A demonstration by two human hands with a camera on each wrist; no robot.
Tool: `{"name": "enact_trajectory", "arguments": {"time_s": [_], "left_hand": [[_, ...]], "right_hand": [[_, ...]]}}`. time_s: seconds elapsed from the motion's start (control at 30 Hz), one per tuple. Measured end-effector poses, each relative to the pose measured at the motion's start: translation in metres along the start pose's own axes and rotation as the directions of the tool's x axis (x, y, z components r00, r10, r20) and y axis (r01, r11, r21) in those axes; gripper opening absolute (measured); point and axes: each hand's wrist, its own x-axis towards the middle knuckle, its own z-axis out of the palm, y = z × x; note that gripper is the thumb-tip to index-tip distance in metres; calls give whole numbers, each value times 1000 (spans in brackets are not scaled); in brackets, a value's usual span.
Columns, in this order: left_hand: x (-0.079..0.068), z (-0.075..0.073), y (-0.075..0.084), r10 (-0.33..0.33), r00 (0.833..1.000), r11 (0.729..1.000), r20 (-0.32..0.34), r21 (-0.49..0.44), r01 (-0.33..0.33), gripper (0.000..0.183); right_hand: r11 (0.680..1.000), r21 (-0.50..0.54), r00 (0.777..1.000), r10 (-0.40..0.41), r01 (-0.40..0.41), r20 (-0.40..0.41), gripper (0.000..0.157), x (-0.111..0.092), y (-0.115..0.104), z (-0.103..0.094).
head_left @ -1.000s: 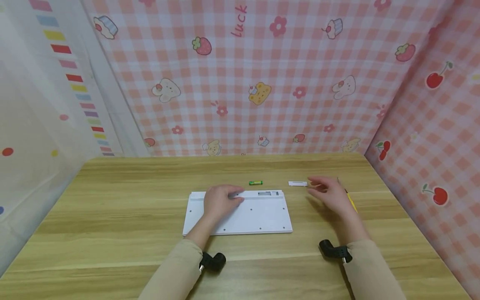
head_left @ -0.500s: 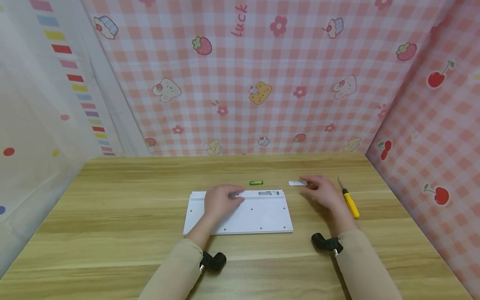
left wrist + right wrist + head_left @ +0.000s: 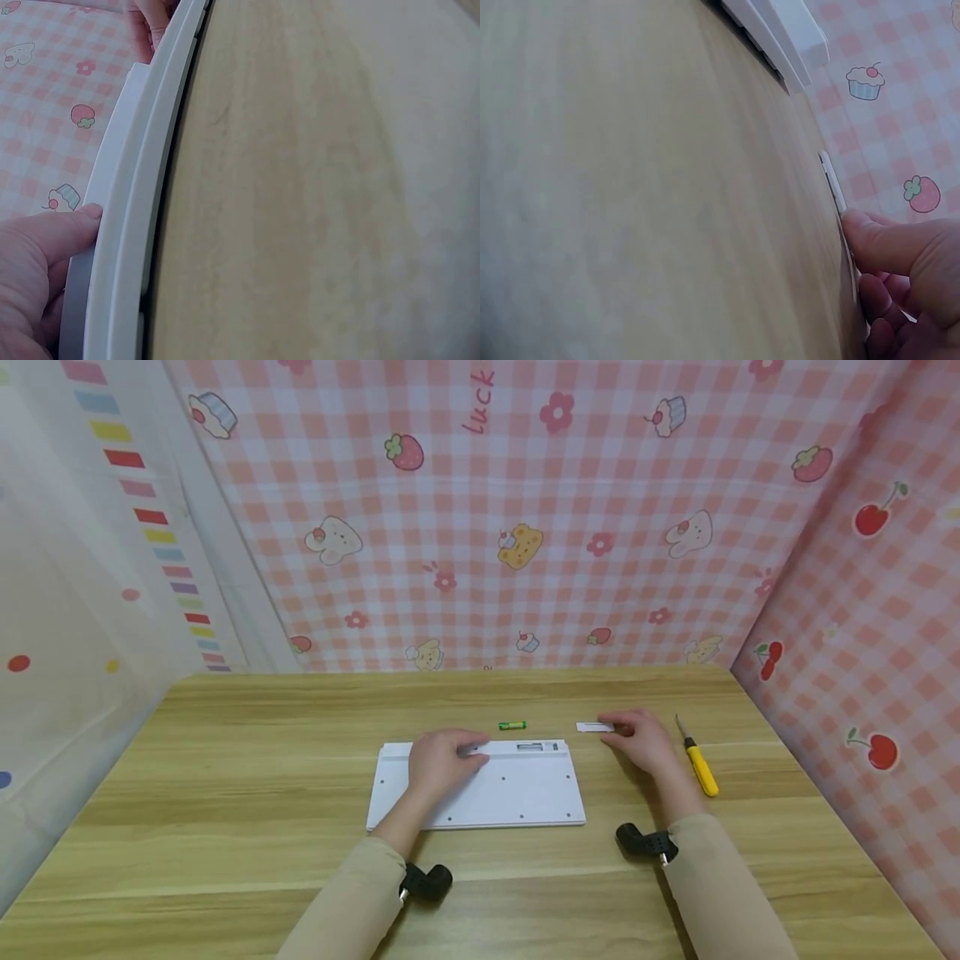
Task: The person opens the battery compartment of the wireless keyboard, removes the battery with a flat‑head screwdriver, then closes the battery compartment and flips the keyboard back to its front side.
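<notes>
A white keyboard (image 3: pixel 525 793) lies face down on the table, its open battery slot (image 3: pixel 530 747) at the upper right. My left hand (image 3: pixel 442 768) grips the raised back ridge, thumb on the near side and fingers on the far side. Farther right, my right hand (image 3: pixel 643 741) pinches the right end of a small white battery cover (image 3: pixel 592 727) lying flat. In the right wrist view, the thumb is on the end of this cover (image 3: pixel 832 182), with the other fingers curled beneath. A green battery (image 3: pixel 513 725) lies behind the keyboard.
A screwdriver with a yellow handle (image 3: pixel 701 768) lies to the right of my right hand. The wooden table (image 3: pixel 187 827) ends at the back against a pink checked cloth (image 3: pixel 450 527), and another such cloth hangs on the right.
My right hand has moved left onto the end of the battery cover, bringing the whole screwdriver into sight. My left hand and the keyboard stay in place.
</notes>
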Motion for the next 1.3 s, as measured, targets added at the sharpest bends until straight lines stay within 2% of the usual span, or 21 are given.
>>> {"name": "enact_trajectory", "arguments": {"time_s": [0.2,0.43,0.8,0.97,1.1,1.2,1.3], "left_hand": [[1,0,0,3,1000,1000,7,9,-3,25],[1,1,0,-5,1000,1000,18,15,4,26],[1,1,1,-18,1000,1000,24,21,18,26],[0,1,0,-16,1000,1000,23,22,16,26],[0,0,-1,-16,1000,1000,24,20,15,26],[0,0,-1,-15,1000,1000,23,18,15,26],[0,-1,-1,-11,1000,1000,17,17,10,26]], "right_hand": [[999,-3,999,34,-34,-3,30,1,-2,0],[999,5,999,34,-34,-12,18,-1,1,2],[993,97,996,73,-68,-48,13,-7,3,2],[990,124,996,70,-62,-62,14,-10,3,3],[980,187,997,77,-70,-25,21,-14,-4,1],[971,237,999,32,-38,27,24,-15,-12,2],[960,277,996,-55,35,66,22,-14,-23,4]]}}
